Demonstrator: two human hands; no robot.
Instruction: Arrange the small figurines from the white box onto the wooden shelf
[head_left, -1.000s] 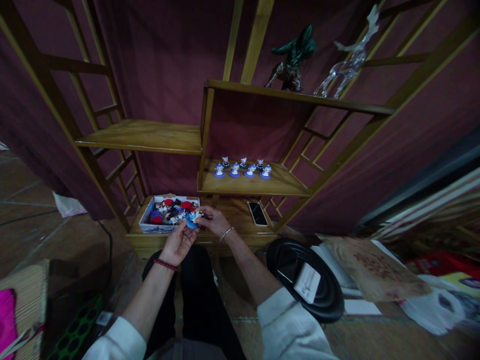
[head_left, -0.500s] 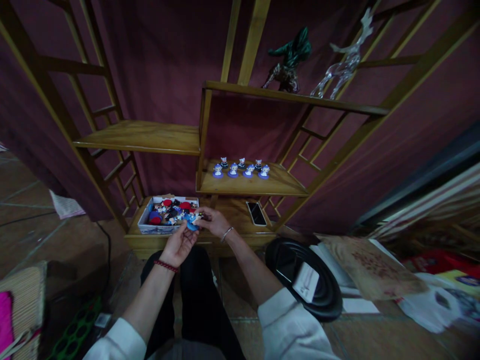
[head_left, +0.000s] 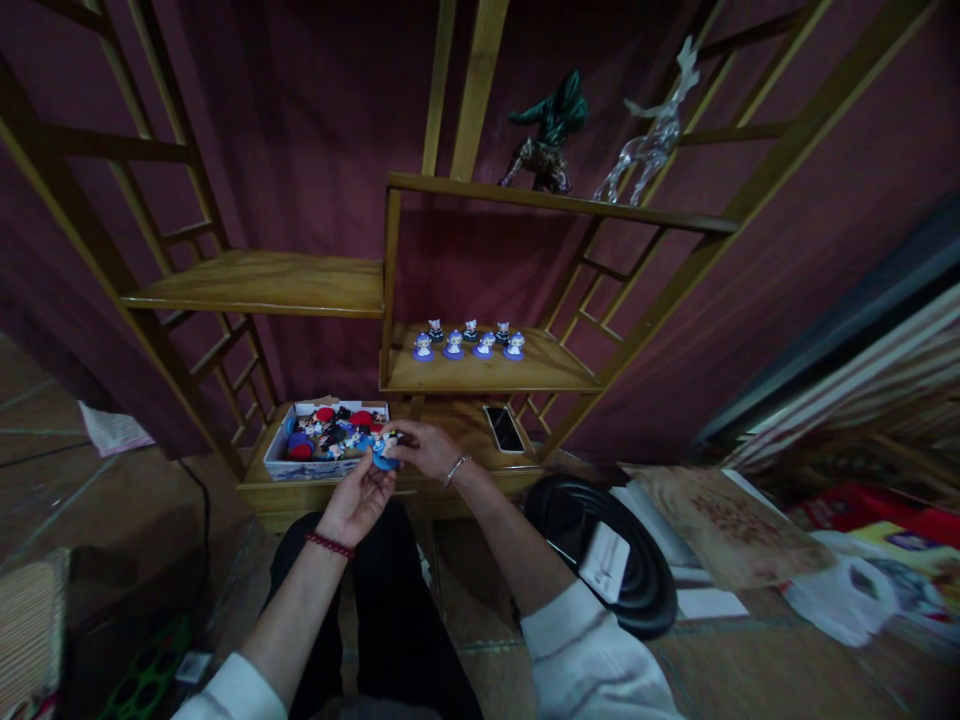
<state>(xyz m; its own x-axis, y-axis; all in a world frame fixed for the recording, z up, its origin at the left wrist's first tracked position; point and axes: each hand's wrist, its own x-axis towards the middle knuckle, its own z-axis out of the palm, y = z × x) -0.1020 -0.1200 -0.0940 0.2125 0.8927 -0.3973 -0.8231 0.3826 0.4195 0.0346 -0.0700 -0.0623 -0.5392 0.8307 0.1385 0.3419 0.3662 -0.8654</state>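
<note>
Blue-based figurine [head_left: 385, 455] sits right between the two hands, up in front of the open box, and both have a grip on it! Left hand [head_left: 361, 503] pinches the blue base from below, palm turned up; right hand [head_left: 427, 450] closes its fingertips on the figure from the side. Red beads [head_left: 330, 544] circle the left wrist, a silver bracelet [head_left: 456, 470] the right.

Just beyond the left hand, the box [head_left: 311, 470] brims with jumbled toys [head_left: 335, 430], red and blue patches showing. It rests on the low shelf [head_left: 454, 428], and along that same board, to the right of the right hand, lies a phone [head_left: 504, 428], dark screen up.

Above the right hand, on the middle shelf [head_left: 450, 378], four purple-based figurines [head_left: 453, 346] line up in front, three dark-based ones [head_left: 470, 330] behind. Higher again, a green statuette [head_left: 551, 135] and a clear deer [head_left: 651, 140]!
</note>
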